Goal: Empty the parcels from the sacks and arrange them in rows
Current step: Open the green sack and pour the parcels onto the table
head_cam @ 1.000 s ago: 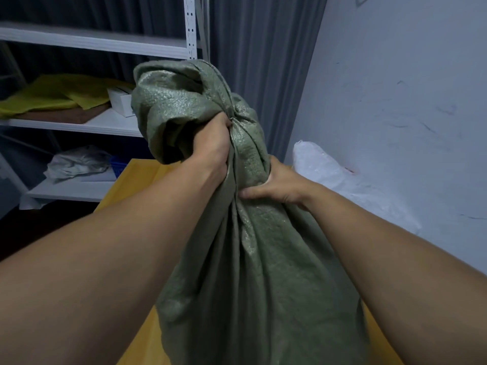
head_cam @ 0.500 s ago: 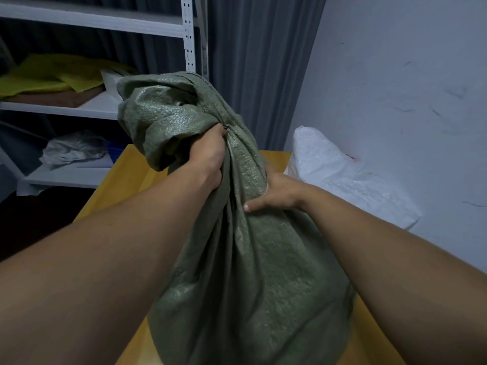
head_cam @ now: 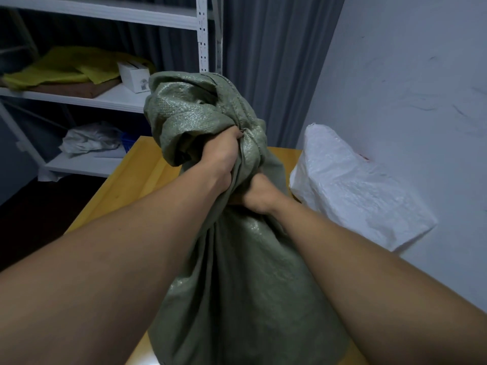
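Note:
A full green woven sack point(head_cam: 245, 280) stands upright on the yellow table point(head_cam: 126, 177), right in front of me. My left hand point(head_cam: 218, 156) is clenched around its gathered neck, with the loose mouth of the sack flopping over above my fist. My right hand point(head_cam: 259, 193) grips the neck just below and to the right, fingers wrapped into the fabric. A white woven sack point(head_cam: 353, 188) lies on the table to the right, leaning against the wall. No parcels show; the contents of both sacks are hidden.
A white metal shelf rack point(head_cam: 110, 98) stands at the back left, holding yellow sheets point(head_cam: 68, 67), a small white box point(head_cam: 133, 76) and crumpled grey plastic point(head_cam: 89, 138). Grey curtains point(head_cam: 268, 61) hang behind. A pale wall point(head_cam: 411, 88) runs along the right side.
The sack has come down lower onto the table. My right hand shifted from resting flat against the sack's side to gripping its neck close under my left hand.

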A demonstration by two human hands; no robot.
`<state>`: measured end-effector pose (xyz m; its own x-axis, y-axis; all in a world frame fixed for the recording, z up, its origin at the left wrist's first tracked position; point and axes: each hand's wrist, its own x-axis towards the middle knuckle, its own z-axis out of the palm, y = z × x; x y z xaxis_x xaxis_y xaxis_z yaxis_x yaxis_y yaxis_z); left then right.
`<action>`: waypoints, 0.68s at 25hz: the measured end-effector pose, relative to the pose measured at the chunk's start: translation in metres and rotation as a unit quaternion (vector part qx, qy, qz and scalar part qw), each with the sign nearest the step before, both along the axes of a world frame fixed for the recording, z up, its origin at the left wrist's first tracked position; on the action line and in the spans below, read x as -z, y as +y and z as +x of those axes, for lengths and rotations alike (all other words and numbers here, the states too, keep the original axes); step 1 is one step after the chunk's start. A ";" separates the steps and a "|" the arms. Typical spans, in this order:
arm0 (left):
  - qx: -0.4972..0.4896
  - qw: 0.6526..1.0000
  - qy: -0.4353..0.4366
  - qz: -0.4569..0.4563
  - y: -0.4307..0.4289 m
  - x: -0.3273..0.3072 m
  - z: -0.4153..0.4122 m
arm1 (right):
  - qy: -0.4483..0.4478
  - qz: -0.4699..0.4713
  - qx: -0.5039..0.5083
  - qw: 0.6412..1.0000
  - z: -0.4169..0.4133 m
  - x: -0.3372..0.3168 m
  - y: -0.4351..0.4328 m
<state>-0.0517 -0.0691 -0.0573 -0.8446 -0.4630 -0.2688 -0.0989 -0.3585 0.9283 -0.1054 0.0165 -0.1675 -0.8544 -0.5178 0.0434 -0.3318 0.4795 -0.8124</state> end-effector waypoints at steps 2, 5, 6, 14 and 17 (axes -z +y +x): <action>-0.010 1.000 0.007 0.004 0.000 -0.002 -0.002 | 0.007 -0.107 0.012 0.994 0.003 -0.012 -0.006; -0.030 0.999 0.013 0.022 -0.008 -0.004 -0.005 | 0.009 -0.178 0.020 0.984 0.004 -0.023 -0.019; -0.028 0.999 0.014 0.027 -0.011 -0.003 -0.005 | 0.009 -0.183 0.037 0.982 0.002 -0.023 -0.023; 0.036 0.996 0.046 0.064 -0.027 0.002 -0.008 | 0.034 -0.088 0.110 0.989 -0.006 -0.030 -0.029; 0.046 0.997 0.048 0.050 -0.032 0.007 -0.009 | 0.041 -0.064 0.127 0.989 -0.014 -0.026 -0.028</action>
<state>-0.0610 -0.1016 -0.0648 -0.9065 -0.3574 -0.2249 -0.0477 -0.4426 0.8955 -0.1197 -0.0118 -0.1410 -0.9470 -0.2732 0.1690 -0.2813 0.4513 -0.8469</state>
